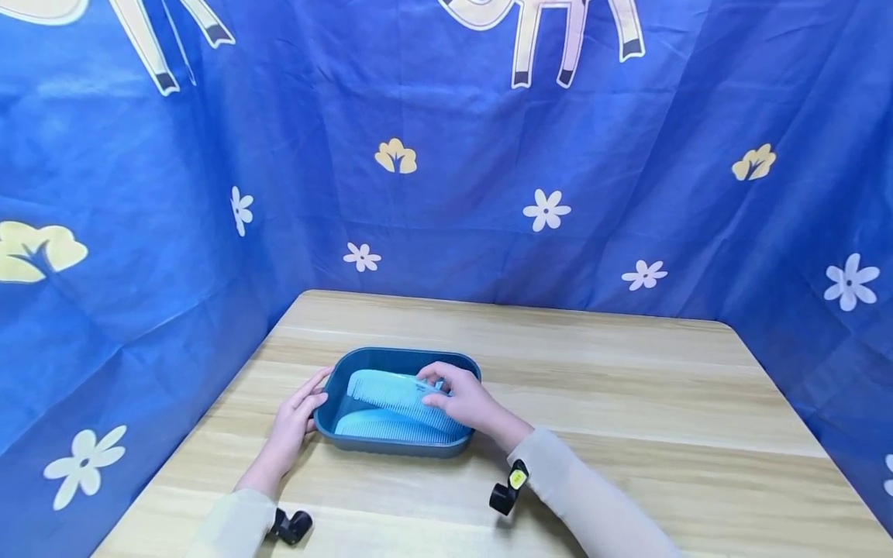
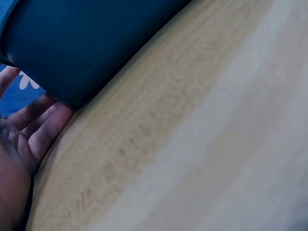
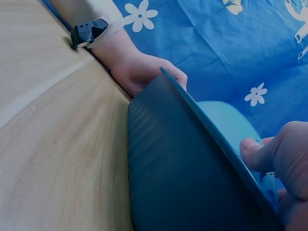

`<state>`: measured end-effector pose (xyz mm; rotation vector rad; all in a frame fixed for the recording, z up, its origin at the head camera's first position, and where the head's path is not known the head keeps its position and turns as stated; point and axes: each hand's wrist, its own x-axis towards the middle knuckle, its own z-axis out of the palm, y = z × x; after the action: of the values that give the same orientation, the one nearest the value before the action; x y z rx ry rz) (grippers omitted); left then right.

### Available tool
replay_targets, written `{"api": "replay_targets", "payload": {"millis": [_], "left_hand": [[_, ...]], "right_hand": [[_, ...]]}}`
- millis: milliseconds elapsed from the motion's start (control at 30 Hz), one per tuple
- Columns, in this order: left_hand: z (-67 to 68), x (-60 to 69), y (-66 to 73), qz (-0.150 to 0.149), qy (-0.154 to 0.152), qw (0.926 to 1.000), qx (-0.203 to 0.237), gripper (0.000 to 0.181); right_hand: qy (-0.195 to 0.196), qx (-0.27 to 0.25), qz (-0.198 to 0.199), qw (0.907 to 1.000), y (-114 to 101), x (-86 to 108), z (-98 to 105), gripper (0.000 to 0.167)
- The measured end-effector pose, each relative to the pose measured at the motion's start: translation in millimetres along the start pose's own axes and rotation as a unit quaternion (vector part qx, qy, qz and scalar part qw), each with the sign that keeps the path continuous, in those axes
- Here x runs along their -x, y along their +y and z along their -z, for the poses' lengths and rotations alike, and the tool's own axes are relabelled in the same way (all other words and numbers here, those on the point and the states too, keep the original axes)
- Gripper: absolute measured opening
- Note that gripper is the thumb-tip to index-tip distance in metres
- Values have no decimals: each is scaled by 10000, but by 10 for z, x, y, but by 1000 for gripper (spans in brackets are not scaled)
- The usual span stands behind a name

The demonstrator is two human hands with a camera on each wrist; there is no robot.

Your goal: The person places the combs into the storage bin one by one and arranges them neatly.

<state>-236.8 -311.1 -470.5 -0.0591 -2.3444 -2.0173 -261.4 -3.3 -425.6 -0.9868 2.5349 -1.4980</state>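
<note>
A dark teal plastic basin point(image 1: 391, 446) stands on the wooden table, with two light blue combs inside it. The upper comb point(image 1: 387, 387) slants across the lower comb point(image 1: 384, 425), teeth toward me. My right hand point(image 1: 460, 395) reaches over the basin's right side and pinches the upper comb near its right end between thumb and fingers. At the left end, my left hand point(image 1: 289, 422) rests against the basin's outer wall and rim. In the left wrist view its fingers point(image 2: 48, 125) touch the wall low down. Part of each comb's right end is hidden.
The light wood table point(image 1: 628, 403) extends right of and behind the basin. A blue curtain point(image 1: 453, 209) with white flowers and animal figures encloses its back and sides. Small black cameras are strapped on both wrists.
</note>
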Motion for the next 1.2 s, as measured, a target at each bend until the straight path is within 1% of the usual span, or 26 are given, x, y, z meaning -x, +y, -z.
{"api": "replay_targets", "payload": {"millis": [200, 333, 467, 600, 667, 867, 1067, 1133, 1200], "left_hand": [[-6, -6, -1, -119, -17, 9999, 54, 47], [-4, -1, 7, -108, -31, 9999, 19, 47], [-5, 8, 13, -104, -24, 9999, 4, 47], [-8, 11, 22, -125, -9, 9999, -31, 46], [-8, 9, 30, -136, 2, 9999, -23, 46], [-8, 0, 31, -142, 39, 9999, 1, 46], [-8, -2, 25, -142, 5, 9999, -5, 47], [-10, -3, 27, -123, -2, 9999, 2, 47], [-12, -6, 29, -101, 3, 9999, 1, 47]], "right_hand": [[-394, 372, -240, 9982, -28, -12, -6, 28], [-532, 546, -404, 9963, -47, -10, -16, 25], [-649, 850, -510, 9930, -54, -2, -25, 24], [-722, 1268, -476, 9882, -59, 2, -34, 26], [-722, 1367, -421, 9871, -65, 2, -40, 27], [-714, 1330, -353, 9879, -82, 9, -42, 27], [-657, 1419, -384, 9869, -68, 10, -50, 27], [-641, 1361, -399, 9878, -58, 10, -50, 27], [-589, 1156, -361, 9909, -44, 6, -46, 26]]}}
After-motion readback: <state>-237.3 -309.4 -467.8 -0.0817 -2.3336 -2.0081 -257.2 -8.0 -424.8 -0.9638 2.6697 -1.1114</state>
